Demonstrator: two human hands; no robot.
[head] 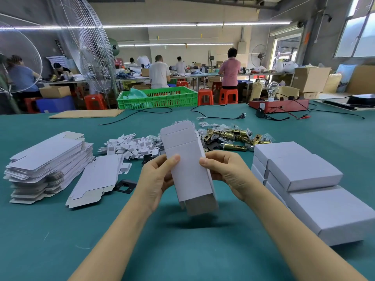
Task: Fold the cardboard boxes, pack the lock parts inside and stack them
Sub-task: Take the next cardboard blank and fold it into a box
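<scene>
A person's two bare hands hold a pale grey-white cardboard box [187, 165], partly opened into a long sleeve, in the air above a teal-green table [182, 250]. The left hand [157, 179] grips the box's left edge, thumb pressed on the front face and fingers curled behind. The right hand [225, 175] grips the right edge the same way, thumb on the front. The box tilts slightly, its top flap standing up away from the person and its lower end open toward them.

On the table to the left lies a tall stack of flat unfolded white box blanks [48, 165], with a few loose blanks [97, 179] just beside it. Beyond the held box sits a heap of small white cardboard inserts [129, 147]. To its right is a pile of brass-coloured lock latch parts [235, 137], some seemingly in clear bags, though the view is too small to be sure. At the right, closed white boxes [304, 173] are stacked in layers.
</scene>
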